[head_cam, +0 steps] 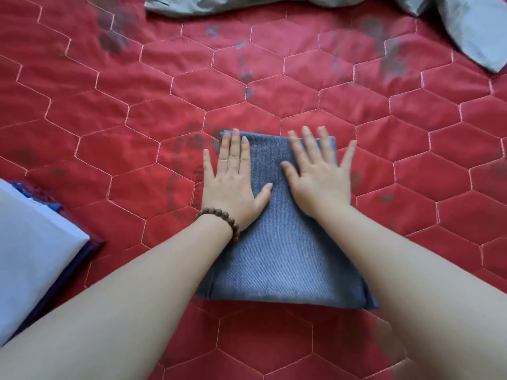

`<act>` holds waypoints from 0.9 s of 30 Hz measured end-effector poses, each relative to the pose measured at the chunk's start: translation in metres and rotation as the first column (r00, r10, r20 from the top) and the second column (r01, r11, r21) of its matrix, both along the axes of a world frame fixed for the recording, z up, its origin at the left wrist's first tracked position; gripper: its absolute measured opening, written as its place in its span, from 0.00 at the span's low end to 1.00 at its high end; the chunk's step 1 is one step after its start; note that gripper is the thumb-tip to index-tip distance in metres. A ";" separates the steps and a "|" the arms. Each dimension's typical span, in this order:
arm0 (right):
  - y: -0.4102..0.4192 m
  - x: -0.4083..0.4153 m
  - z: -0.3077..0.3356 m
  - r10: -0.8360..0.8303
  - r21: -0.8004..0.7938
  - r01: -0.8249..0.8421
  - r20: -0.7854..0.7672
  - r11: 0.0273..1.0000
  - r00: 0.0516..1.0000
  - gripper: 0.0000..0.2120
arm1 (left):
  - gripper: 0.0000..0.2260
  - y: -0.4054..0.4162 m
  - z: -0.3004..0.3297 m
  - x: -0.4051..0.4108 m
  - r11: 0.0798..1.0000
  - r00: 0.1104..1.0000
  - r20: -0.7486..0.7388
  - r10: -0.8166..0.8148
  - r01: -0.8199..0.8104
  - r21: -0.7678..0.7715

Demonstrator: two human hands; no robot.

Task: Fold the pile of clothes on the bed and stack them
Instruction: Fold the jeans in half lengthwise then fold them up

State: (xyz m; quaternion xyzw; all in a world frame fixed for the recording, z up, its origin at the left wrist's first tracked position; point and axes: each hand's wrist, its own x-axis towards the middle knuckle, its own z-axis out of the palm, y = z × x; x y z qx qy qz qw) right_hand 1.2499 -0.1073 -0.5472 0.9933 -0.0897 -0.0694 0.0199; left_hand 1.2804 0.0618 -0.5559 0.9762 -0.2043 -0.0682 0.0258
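Near the bed's [384, 127] middle, both hands, left [233, 185] and right [319, 174], press flat on folded jeans [282, 259]. Folded stack [33, 259] sits left; grey clothes [466, 28] far off await folding.

– We see the folded blue garment [277, 242] as a matt woven cloth with a fine diagonal twill, like denim.

– We agree. The red quilted bedspread [109, 119] has a slight satin sheen, pale stitched hexagons and faded grey print.

– The grey garment [472, 31] at the far edge looks to us thin, smooth and creased.

– The bracelet [219, 218] reads as brown wooden beads, faintly polished, and the white folded cloth [30, 248] at our left looks smooth and matt.
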 end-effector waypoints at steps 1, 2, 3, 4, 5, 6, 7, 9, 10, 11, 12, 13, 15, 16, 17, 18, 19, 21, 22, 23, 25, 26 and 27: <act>-0.009 0.002 -0.001 -0.084 0.000 0.084 -0.015 0.996 0.996 0.27 | 0.43 0.000 -0.002 0.002 0.999 0.999 -0.021 0.029 -0.030 -0.018; -0.014 0.003 -0.002 -0.119 0.039 0.119 -0.011 0.992 0.993 0.27 | 0.44 -0.001 -0.003 0.003 0.998 0.998 -0.047 0.046 -0.048 -0.040; -0.016 0.003 -0.003 -0.118 0.110 0.116 0.006 0.987 0.993 0.27 | 0.44 0.000 -0.004 0.004 0.996 0.996 -0.071 0.050 -0.055 -0.071; -0.017 0.003 -0.004 -0.108 0.204 0.102 0.020 0.974 0.994 0.26 | 0.44 0.001 -0.004 0.004 0.993 0.994 -0.094 0.045 -0.056 -0.108; -0.020 0.003 -0.004 -0.099 0.306 0.087 0.025 0.948 0.995 0.25 | 0.44 0.003 -0.004 0.005 0.987 0.992 -0.117 0.039 -0.057 -0.149; -0.025 0.003 -0.003 -0.083 0.396 0.068 0.022 0.916 0.996 0.24 | 0.44 0.005 -0.003 0.007 0.981 0.989 -0.145 0.033 -0.060 -0.186; -0.032 0.005 -0.002 -0.062 0.458 0.052 0.006 0.888 0.998 0.23 | 0.43 0.008 -0.002 0.009 0.973 0.985 -0.174 0.019 -0.058 -0.224; -0.045 0.010 0.003 -0.029 0.489 0.051 -0.052 0.871 0.998 0.24 | 0.38 0.014 0.003 0.016 0.937 0.964 -0.263 -0.042 -0.054 -0.345; -0.046 0.012 0.008 -0.036 0.438 0.069 -0.084 0.896 0.996 0.24 | 0.36 0.020 0.007 0.019 0.912 0.945 -0.318 -0.074 -0.065 -0.405; -0.044 0.012 0.011 -0.068 0.347 0.098 -0.098 0.933 0.993 0.25 | 0.33 0.026 0.012 0.022 0.901 0.931 -0.355 -0.086 -0.080 -0.427; -0.038 0.009 0.016 -0.116 0.243 0.130 -0.072 0.961 0.991 0.25 | 0.31 0.031 0.019 0.023 0.917 0.931 -0.358 -0.065 -0.085 -0.389; -0.028 0.001 0.020 -0.152 0.161 0.151 -0.002 0.975 0.988 0.25 | 0.30 0.037 0.025 0.019 0.950 0.948 -0.318 -0.017 -0.085 -0.302; 0.005 -0.025 0.025 -0.111 0.127 0.091 0.158 0.988 0.981 0.26 | 0.28 0.044 0.039 -0.007 0.988 0.992 -0.122 0.044 -0.061 -0.139; 0.025 -0.044 0.023 -0.036 0.150 0.004 0.214 0.989 0.976 0.27 | 0.27 0.042 0.046 -0.030 0.990 1.000 -0.028 -0.008 0.004 -0.138; 0.046 -0.065 0.018 0.047 0.180 -0.092 0.239 0.979 0.970 0.28 | 0.27 0.039 0.046 -0.058 0.981 0.994 0.032 -0.108 0.112 -0.160; 0.066 -0.087 0.012 0.124 0.201 -0.169 0.216 0.965 0.968 0.28 | 0.27 0.038 0.042 -0.087 0.961 0.976 0.050 -0.214 0.219 -0.169; 0.081 -0.107 0.008 0.186 0.210 -0.217 0.160 0.953 0.970 0.28 | 0.27 0.041 0.036 -0.112 0.946 0.961 0.018 -0.276 0.275 -0.170; 0.086 -0.137 0.001 0.236 0.199 -0.243 0.059 0.949 0.970 0.28 | 0.28 0.059 0.021 -0.135 0.945 0.946 -0.082 -0.314 0.304 -0.118; 0.076 -0.145 -0.002 0.227 0.185 -0.230 0.039 0.955 0.973 0.28 | 0.31 0.071 0.014 -0.136 0.946 0.943 -0.092 -0.320 0.314 -0.077; 0.062 -0.151 -0.003 0.202 0.163 -0.204 0.029 0.965 0.979 0.29 | 0.33 0.083 0.007 -0.133 0.946 0.942 -0.083 -0.324 0.322 -0.038; 0.029 -0.162 0.000 0.156 0.098 -0.154 -0.011 0.983 0.988 0.29 | 0.35 0.101 0.004 -0.122 0.940 0.938 -0.069 -0.339 0.341 0.017; 0.015 -0.168 0.004 0.139 0.066 -0.136 -0.051 0.989 0.989 0.30 | 0.35 0.106 0.007 -0.118 0.937 0.936 -0.068 -0.344 0.347 0.036; 0.003 -0.174 0.008 0.126 0.039 -0.123 -0.087 0.992 0.988 0.30 | 0.35 0.110 0.011 -0.116 0.936 0.937 -0.067 -0.344 0.347 0.053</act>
